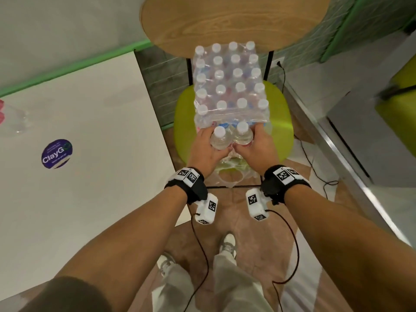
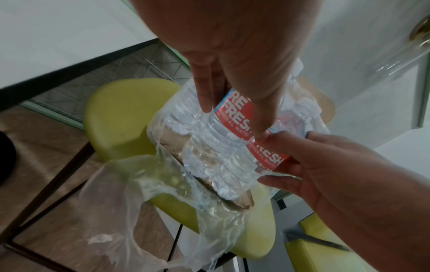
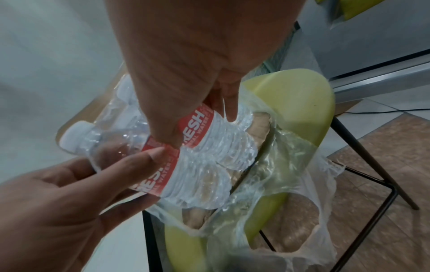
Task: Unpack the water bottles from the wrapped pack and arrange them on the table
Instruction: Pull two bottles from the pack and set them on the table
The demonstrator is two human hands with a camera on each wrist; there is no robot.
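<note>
wrapped pack [image 1: 229, 84] on lime-green chair seat [image 1: 281, 113], torn wrap at near end | left hand [image 1: 206, 152] grips left bottle [image 1: 219, 138]; right hand [image 1: 256, 149] grips right bottle [image 1: 243, 134], side by side | white table [image 1: 90, 122] left, ClayGo sticker [image 1: 57, 153] | brown tiled floor [image 1: 258, 251]

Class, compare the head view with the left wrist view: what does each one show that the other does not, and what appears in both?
Only the head view shows the wrapped pack with its rows of white caps, the white table bearing a round sticker, and the person's shoes.

Only the left wrist view shows the red label on a bottle, reading FRESH, and brown cardboard under the bottles.

Both show the left hand and right hand each gripping a bottle, torn plastic wrap, and the green chair seat.
</note>
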